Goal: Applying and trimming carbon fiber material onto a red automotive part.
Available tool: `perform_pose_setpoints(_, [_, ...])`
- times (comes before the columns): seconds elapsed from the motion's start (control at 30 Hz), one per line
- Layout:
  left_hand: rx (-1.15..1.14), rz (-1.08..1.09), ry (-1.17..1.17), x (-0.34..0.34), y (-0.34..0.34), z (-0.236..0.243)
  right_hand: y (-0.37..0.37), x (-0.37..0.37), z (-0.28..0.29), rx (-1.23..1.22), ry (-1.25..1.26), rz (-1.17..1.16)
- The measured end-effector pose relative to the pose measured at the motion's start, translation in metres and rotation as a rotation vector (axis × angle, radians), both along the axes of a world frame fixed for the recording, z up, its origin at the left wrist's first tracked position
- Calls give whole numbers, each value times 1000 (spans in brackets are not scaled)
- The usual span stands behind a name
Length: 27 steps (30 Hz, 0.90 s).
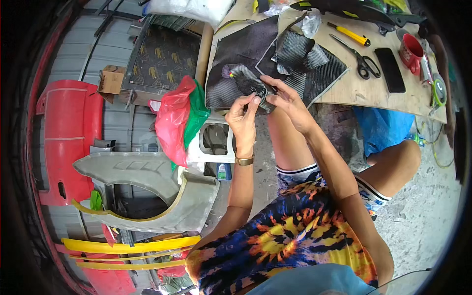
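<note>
Near the front edge of the wooden table, my left hand pinches a small dark piece wrapped in woven carbon-look fabric, thumb and index at its lower end. My right hand grips the same piece from the right, its fingertips on the upper side. Under and behind the piece lie sheets of dark woven fabric with pale edges, and more cut pieces are piled to the right. Black scissors and a yellow utility knife lie farther right.
A phone, red mug and tape measure sit at the table's right. At left are red and grey body panels, pink and green bags, and yellow strips. A blue bag lies below the table.
</note>
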<state>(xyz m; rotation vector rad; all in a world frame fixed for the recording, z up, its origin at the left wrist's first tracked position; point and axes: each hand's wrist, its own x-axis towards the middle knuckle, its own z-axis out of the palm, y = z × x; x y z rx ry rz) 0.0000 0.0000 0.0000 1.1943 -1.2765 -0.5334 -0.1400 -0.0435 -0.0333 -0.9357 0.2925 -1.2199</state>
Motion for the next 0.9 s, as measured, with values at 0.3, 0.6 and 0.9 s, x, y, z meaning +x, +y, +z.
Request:
perform_pose_setpoints(0.3, [9, -11, 20, -2, 2, 2, 3, 3, 1, 9, 35, -38])
perform_pose_setpoints(0.6, [1, -3, 23, -6, 2, -2, 5, -1, 2, 20, 40, -25])
perform_pose_setpoints(0.9, [15, -33, -70, -8, 4, -2, 9, -6, 5, 17, 36, -32])
